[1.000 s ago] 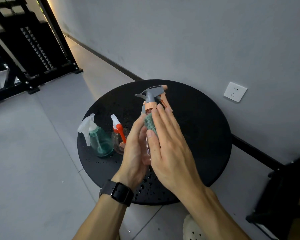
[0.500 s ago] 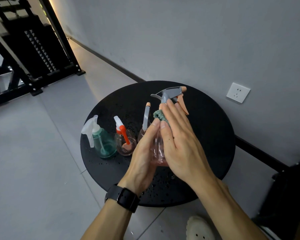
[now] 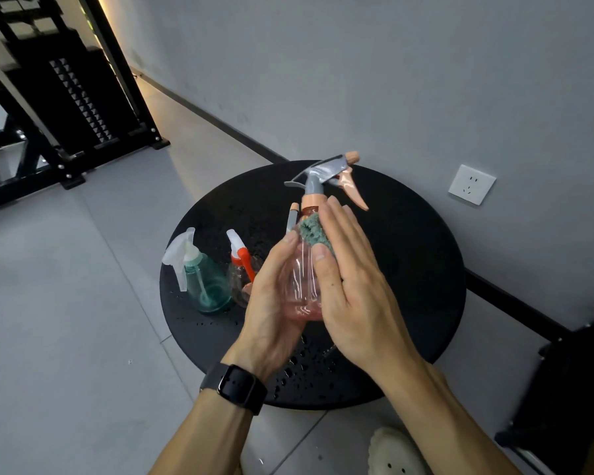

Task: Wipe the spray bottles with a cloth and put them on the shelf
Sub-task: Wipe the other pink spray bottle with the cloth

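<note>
Left grip (image 3: 271,296) is curled round the belly of the pink bottle (image 3: 300,289), which is held up over the middle of the table (image 3: 426,269), centre of the frame. It looks like it's held off the table so the whole body can be reached. Right grip (image 3: 350,286) is kept flat, fingers straight, and the green cloth (image 3: 314,231) is pressed against the bottle's shoulder just under the grey trigger head, so rubbing can probably be done while the other hand steadies.

Count: four spray bottles can be made out. One is held; a teal one (image 3: 206,282) and an orange-triggered one (image 3: 242,269) are parked left of centre, close side by side. A fourth is mostly hidden behind the hands, only its nozzle (image 3: 293,219) showing. One cloth. Water drops are scattered on the table. No bottle looks shelved yet.
</note>
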Demonstrator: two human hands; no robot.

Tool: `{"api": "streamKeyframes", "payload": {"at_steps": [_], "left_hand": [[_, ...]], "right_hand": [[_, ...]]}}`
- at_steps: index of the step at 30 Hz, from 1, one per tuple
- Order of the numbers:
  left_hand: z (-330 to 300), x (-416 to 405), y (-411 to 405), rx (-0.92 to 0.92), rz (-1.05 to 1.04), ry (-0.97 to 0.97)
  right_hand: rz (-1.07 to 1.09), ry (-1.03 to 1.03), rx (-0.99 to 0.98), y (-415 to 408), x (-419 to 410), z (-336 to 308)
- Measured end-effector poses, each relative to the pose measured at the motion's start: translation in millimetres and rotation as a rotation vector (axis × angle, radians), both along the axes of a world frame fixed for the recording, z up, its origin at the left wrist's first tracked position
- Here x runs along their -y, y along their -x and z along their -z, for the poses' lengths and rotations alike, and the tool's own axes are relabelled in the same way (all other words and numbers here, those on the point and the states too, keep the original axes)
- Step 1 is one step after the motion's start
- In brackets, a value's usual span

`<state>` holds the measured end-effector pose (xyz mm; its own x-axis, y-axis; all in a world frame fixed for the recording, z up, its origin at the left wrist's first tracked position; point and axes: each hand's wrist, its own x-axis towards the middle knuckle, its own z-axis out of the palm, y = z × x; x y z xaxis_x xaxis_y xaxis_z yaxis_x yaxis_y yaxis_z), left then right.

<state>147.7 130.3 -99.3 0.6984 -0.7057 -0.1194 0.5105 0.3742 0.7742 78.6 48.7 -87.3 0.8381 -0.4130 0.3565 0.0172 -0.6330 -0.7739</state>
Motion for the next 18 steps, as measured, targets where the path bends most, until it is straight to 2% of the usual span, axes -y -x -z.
{"api": "streamKeyframes", "payload": {"at_steps": [5, 10, 18], "left_hand": [[-2.8, -1.5, 3.0, 0.081, 0.103, -0.138], [-3.6, -1.8, 3.0, 0.155, 0.159, -0.171], [-3.8, -0.6, 2.5, 0.139, -0.003, -0.129]], "right_hand": [[0.007, -0.026, 0.004, 0.3, 12.0, -6.6], [-0.014, -0.094, -0.048, 0.8, 19.7, -9.1], [-0.053, -0.111, -0.048, 0.2, 11.9, -3.9]]}}
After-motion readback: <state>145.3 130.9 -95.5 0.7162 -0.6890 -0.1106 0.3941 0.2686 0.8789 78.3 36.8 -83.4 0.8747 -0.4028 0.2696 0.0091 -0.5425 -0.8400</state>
